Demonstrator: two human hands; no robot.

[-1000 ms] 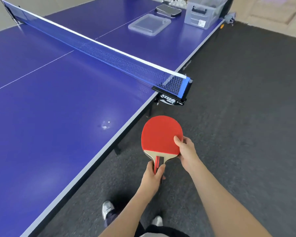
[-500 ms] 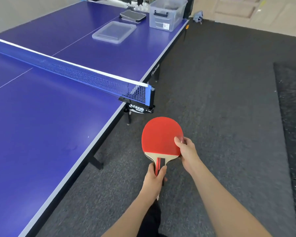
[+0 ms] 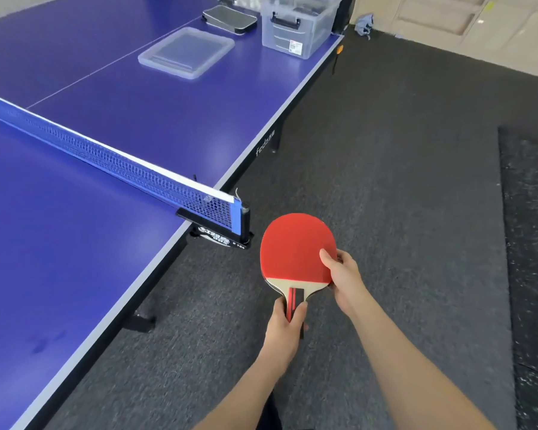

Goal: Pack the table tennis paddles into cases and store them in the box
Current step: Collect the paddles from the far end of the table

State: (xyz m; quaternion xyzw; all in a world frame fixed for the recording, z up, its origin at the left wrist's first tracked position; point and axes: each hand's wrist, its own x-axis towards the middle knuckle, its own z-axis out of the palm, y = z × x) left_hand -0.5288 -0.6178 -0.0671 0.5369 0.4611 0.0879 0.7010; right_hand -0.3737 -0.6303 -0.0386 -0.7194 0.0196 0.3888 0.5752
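**Paddle in Transit: Two-Hand Carry Toward the Packing Station**

The red-rubber table tennis paddle with a pale wooden handle (image 3: 295, 246) is held in the air above the dark grey carpet floor (image 3: 401, 197), just off the long edge of the blue tabletop (image 3: 168, 125) and near the net post. Its red face points up. A dark edge shows under the blade, and whether that is back rubber or a second paddle cannot be told.

The left hand (image 3: 284, 328) grips the handle with its fingers (image 3: 299, 310) curled round it and bears the weight. The right hand (image 3: 345, 274) pinches the blade rim, thumb on the red face and the other fingers underneath. This probably keeps the blade level and stops it from twisting.

At the far end of the tabletop, a flat black-and-grey paddle case (image 3: 229, 18) lies beside a clear plastic storage box (image 3: 295, 31). The box's clear lid (image 3: 187, 52) rests separately nearby. The box therefore looks ready for loading.

Judgement: the paddle is not yet cased, and the next step calls for reaching that far end.
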